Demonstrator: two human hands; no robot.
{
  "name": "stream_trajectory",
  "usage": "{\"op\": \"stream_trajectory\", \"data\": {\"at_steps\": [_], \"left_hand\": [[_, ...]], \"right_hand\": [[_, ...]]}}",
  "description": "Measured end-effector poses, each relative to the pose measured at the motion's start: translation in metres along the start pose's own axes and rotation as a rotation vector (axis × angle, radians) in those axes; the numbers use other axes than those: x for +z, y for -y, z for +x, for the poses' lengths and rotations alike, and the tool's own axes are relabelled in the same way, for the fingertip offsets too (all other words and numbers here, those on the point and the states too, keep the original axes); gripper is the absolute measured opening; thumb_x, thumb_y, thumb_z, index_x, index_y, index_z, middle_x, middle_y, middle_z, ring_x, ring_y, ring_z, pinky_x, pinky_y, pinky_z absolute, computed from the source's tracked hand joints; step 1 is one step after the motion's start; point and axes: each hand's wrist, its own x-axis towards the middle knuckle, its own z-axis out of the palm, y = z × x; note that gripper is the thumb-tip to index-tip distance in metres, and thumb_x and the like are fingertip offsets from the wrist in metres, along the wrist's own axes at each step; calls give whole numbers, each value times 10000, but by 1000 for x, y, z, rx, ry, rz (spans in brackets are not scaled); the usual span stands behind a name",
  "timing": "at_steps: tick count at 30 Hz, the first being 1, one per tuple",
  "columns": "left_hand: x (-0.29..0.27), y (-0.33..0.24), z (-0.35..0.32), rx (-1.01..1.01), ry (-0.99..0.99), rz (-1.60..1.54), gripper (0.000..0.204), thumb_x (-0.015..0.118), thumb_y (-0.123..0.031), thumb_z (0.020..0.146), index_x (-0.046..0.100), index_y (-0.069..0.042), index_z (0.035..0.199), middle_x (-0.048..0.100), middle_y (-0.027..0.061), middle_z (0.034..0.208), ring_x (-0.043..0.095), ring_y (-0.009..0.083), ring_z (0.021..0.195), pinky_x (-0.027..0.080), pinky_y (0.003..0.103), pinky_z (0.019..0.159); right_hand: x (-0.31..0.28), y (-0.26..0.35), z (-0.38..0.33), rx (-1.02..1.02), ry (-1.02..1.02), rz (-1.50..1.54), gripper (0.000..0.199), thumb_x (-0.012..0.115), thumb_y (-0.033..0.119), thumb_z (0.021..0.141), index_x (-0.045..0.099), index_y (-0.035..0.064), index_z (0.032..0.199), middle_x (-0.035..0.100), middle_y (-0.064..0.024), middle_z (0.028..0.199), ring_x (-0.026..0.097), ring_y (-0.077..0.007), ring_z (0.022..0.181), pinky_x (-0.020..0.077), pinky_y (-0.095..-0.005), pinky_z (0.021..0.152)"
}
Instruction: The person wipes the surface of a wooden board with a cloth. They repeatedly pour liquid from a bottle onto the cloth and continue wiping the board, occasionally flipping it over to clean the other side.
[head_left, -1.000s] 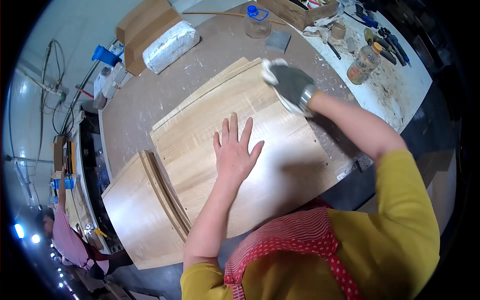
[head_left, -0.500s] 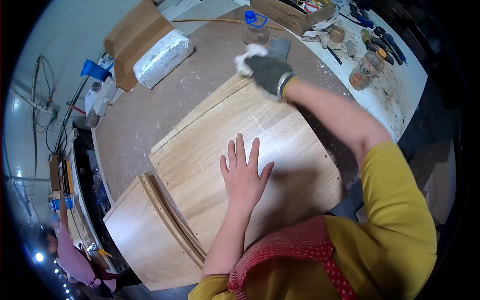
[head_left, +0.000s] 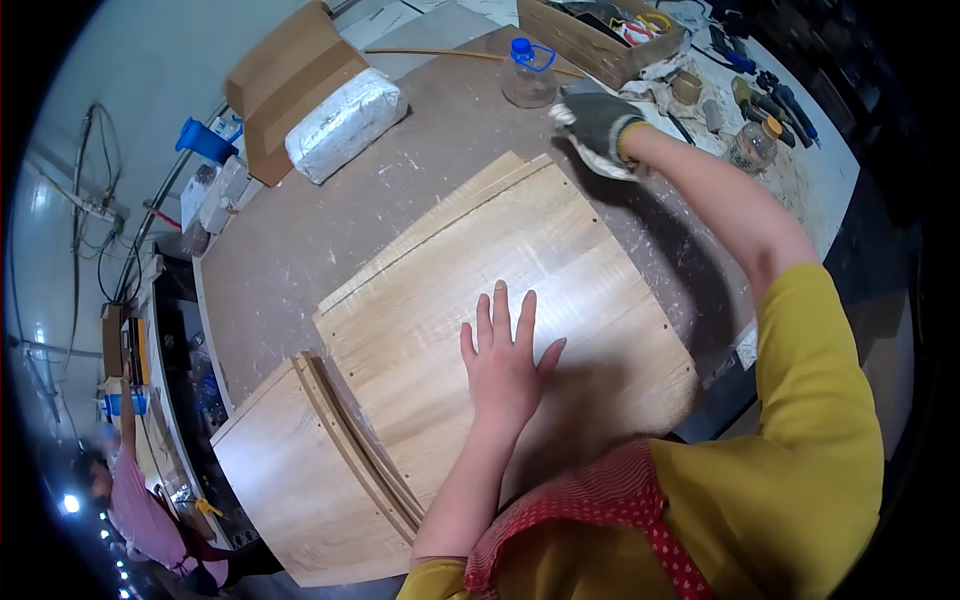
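Wood-grain panel (head_left: pixel 500 270) lies flat on the brown table (head_left: pixel 300 230), stacked over similar panels. Left hand (head_left: pixel 505 365) rests palm-down on its near half, fingers (head_left: pixel 500 315) spread apart and flat. Right hand (head_left: pixel 600 125), in a grey glove, sits at the panel's far corner, fingers closed on a white cloth (head_left: pixel 580 150). Just beyond stands a clear plastic bottle (head_left: pixel 528 75) with blue cap. A white wrapped package (head_left: pixel 345 125) lies at far left beside a cardboard box (head_left: pixel 285 85). A glass jar (head_left: pixel 752 148) and an open carton of tools (head_left: pixel 600 40) stand at far right.
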Motion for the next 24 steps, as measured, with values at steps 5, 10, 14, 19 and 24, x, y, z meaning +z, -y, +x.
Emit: {"op": "stream_trajectory", "data": {"at_steps": [5,10,14,19,24], "left_hand": [[-18,6,9,-26,72,-101,666,691,-364,830,451,-116,1400,341,194,1499,317,384,1380,258,549,1101],[-39,73,74,-176,-151,-5,673,564,-462,905,400,-73,1429,387,204,1469,315,356,1390,228,530,1117],[-13,154,75,-469,-134,220,631,528,-460,926,421,-66,1406,399,185,1463,326,346,1382,201,563,1122],[-7,153,83,-368,-87,220,534,486,-426,950,465,-106,1377,439,125,1435,355,310,1359,209,576,1110],[-12,157,73,-345,-160,172,408,457,-333,974,529,-123,1315,550,94,1264,486,272,1215,266,558,1075]], "right_hand": [[-10,-22,-46,140,-51,206,593,496,458,923,510,41,1346,520,-211,1363,497,-340,1262,371,-380,1068],[12,-55,-59,-8,-249,60,547,479,440,945,564,3,1262,567,-241,1278,546,-360,1175,403,-405,1024],[-30,12,-70,-166,-175,481,437,485,336,956,541,69,1298,555,-208,1289,541,-340,1179,414,-395,1018],[42,156,-52,-432,-339,406,461,596,307,887,559,68,1279,582,-177,1278,568,-329,1171,431,-419,1005],[98,194,-29,-463,-409,453,366,506,120,856,594,91,1210,647,-179,1126,625,-334,1022,474,-450,916]]}}
